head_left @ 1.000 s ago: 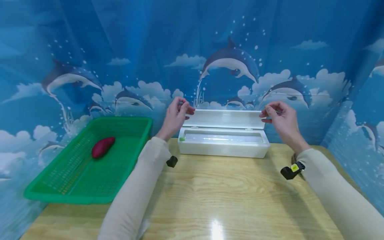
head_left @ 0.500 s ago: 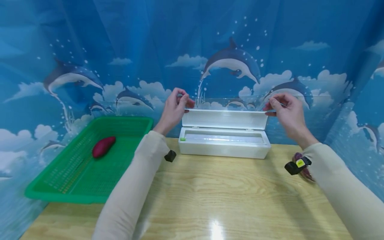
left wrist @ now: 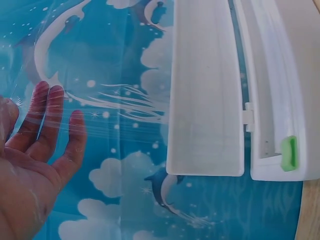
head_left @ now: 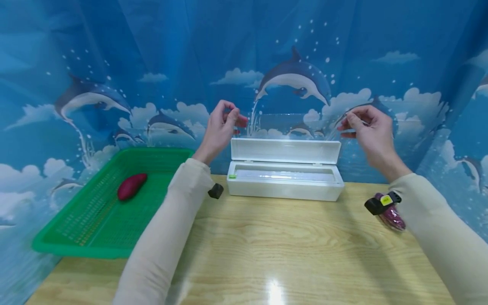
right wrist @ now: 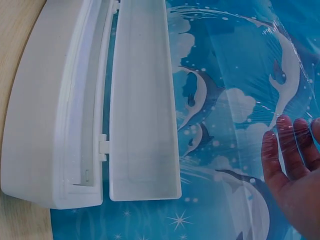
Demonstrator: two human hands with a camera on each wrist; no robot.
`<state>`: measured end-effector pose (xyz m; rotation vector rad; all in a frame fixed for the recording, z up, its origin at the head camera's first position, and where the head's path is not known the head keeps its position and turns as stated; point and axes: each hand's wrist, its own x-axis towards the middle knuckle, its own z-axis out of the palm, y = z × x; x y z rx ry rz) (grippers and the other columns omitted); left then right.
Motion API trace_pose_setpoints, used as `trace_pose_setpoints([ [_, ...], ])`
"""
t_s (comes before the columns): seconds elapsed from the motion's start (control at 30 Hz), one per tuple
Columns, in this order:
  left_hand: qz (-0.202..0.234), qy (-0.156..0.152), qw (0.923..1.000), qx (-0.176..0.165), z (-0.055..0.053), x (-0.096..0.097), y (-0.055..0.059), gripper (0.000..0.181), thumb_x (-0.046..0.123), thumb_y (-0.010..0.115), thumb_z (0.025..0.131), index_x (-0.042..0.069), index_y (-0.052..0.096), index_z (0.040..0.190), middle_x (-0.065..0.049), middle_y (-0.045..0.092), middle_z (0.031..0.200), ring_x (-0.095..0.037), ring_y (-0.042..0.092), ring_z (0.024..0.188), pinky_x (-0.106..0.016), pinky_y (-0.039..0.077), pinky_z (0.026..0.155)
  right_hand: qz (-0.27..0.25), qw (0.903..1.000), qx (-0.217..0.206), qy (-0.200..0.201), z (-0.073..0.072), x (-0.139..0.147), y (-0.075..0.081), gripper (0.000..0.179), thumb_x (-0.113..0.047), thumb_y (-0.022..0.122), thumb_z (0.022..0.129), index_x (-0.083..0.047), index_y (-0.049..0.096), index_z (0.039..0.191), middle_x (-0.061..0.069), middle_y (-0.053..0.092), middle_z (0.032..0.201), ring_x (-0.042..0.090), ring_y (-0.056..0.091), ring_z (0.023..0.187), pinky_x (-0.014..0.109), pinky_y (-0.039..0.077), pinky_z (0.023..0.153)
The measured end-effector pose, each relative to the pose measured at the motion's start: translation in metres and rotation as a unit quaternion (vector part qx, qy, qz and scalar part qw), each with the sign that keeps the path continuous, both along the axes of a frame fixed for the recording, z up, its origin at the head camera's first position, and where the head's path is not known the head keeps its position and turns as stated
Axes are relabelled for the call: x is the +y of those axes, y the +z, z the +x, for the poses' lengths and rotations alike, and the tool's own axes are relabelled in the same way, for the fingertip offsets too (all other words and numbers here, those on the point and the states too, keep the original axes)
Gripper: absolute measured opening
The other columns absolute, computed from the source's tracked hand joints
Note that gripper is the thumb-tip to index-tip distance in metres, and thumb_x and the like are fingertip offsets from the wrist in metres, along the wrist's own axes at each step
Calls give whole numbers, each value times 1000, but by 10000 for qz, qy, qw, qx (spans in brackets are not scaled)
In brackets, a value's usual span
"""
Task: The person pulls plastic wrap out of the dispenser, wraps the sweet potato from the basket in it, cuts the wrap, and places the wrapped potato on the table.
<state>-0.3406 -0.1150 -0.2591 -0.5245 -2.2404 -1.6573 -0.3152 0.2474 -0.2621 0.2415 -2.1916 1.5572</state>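
Observation:
A clear sheet of cling film (head_left: 286, 120) stretches between my two hands above the white dispenser box (head_left: 284, 191), whose lid (head_left: 286, 151) stands open against the backdrop. My left hand (head_left: 222, 125) pinches the film's left corner between thumb and forefinger. At the opposite corner, my right hand (head_left: 370, 130) pinches it the same way. Through the film, the other fingers of each hand show spread and slightly bent in the wrist views. A roll of film (left wrist: 280, 100) lies inside the box, and a green slider (left wrist: 289, 153) sits at its left end.
Left on the wooden table (head_left: 267, 254) stands a green basket (head_left: 152, 220) holding a purple sweet potato (head_left: 131, 186). A film-wrapped purple item (head_left: 392, 219) lies partly hidden below my right wrist. A blue dolphin backdrop (head_left: 213, 51) hangs right behind the box.
Both hands have risen above the lid and spread a little apart, drawing the cling film higher. The wrapped purple item has come into view from behind my right wrist.

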Motion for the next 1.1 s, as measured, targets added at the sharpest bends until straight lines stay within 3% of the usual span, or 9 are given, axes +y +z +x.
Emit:
trace_pose_setpoints([
  [0.5, 96, 23, 9995, 291, 9, 2, 14, 29, 30, 43, 109, 5, 49, 123, -12, 73, 115, -22, 73, 103, -43, 60, 94, -623, 9971, 315, 296, 7, 1, 15, 20, -26, 58, 102, -12, 66, 114, -5, 69, 96, 6, 71, 86, 15, 59, 74],
  [0.83, 135, 72, 9988, 455, 16, 1, 19, 27, 30, 43, 109, 7, 50, 121, -13, 73, 117, -22, 73, 103, -39, 61, 92, -680, 9955, 521, 391, 12, 2, 20, 19, -24, 60, 101, -12, 67, 113, -3, 70, 97, 5, 72, 85, 14, 59, 75],
  [1.0, 221, 18, 9986, 488, 24, 1, 21, 23, 29, 43, 109, 9, 50, 119, -15, 73, 117, -24, 73, 104, -40, 61, 93, -789, 9926, 733, 563, 21, 4, 20, 19, -22, 61, 101, -8, 67, 113, -2, 71, 97, 6, 73, 85, 15, 59, 75],
  [1.1, 212, -21, 9985, 512, 34, 1, 19, 21, 27, 44, 109, 10, 50, 119, -15, 73, 116, -24, 73, 105, -41, 61, 94, -523, 9940, 819, 496, 32, 6, 16, 20, -22, 59, 102, -8, 66, 114, -4, 70, 97, 5, 73, 87, 14, 59, 77],
])
